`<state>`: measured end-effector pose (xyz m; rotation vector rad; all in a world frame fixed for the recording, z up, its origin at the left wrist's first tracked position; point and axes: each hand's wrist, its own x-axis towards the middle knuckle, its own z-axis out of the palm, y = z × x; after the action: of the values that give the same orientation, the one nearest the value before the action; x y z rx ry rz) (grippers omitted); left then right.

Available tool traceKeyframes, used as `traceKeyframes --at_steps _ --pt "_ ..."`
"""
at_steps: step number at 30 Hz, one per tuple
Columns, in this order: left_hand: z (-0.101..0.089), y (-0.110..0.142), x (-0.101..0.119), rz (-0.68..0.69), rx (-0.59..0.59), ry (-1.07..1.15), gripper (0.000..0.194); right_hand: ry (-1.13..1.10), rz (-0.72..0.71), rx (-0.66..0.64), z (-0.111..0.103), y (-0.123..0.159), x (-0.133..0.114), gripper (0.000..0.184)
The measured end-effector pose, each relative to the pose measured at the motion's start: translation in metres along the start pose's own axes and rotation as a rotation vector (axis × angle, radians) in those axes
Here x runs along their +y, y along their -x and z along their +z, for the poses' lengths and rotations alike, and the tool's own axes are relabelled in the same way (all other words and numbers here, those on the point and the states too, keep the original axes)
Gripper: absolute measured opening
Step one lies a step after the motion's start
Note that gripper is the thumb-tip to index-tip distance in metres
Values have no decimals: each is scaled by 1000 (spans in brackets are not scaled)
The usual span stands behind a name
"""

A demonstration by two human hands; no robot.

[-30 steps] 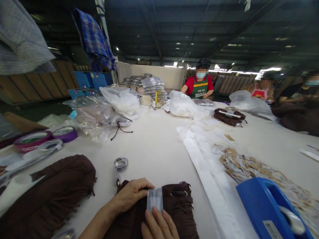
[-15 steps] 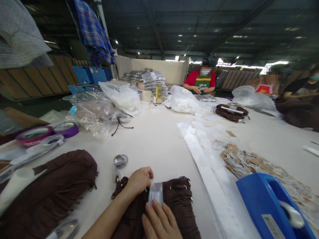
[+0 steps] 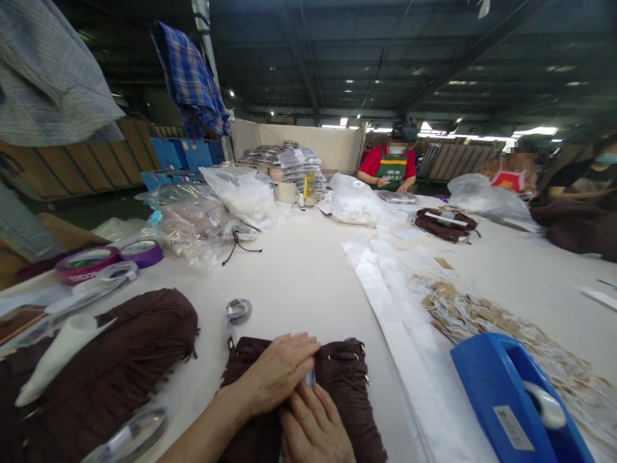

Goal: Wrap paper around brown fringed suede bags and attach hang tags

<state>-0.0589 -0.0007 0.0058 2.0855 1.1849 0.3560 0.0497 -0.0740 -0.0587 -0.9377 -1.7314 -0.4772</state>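
Observation:
A dark brown fringed bag (image 3: 344,392) lies on the table in front of me, with small metal rings along its top. My left hand (image 3: 282,370) lies flat across the upper middle of the bag, fingers stretched out to the right. Just below it, my right hand (image 3: 318,421) presses flat on the bag, its fingertips touching the left hand. Between the hands shows a sliver of a clear plastic strip (image 3: 311,376); the rest is covered. A wrapped grey coil (image 3: 238,311) rests at the bag's upper left corner.
More brown fringed goods (image 3: 135,341) lie at left, near purple tape rolls (image 3: 139,253). On the right stand a blue tape dispenser (image 3: 511,392) and a pile of tags (image 3: 463,312). White sheets (image 3: 385,302) run down the table. A co-worker (image 3: 393,164) is across it.
My left hand has come down from a pinch above the strip and now lies flat over it. My right hand stays on the bag. The view has shifted slightly.

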Motion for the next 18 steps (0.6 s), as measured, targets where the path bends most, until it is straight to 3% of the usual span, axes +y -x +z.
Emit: traceKeyframes --at_steps 4,8,14,18 --pt "12 6 4 121 -129 -294 42 -28 -83 -108 -3 12 11 24" --pt "13 5 0 114 -106 -345 45 -42 -237 -234 -5 22 30 26" --pt "15 7 0 104 58 -398 31 46 -314 -236 -7 13 30 26" --pt "-9 13 -13 -172 378 -463 28 70 -362 -217 -14 -1 26 22"
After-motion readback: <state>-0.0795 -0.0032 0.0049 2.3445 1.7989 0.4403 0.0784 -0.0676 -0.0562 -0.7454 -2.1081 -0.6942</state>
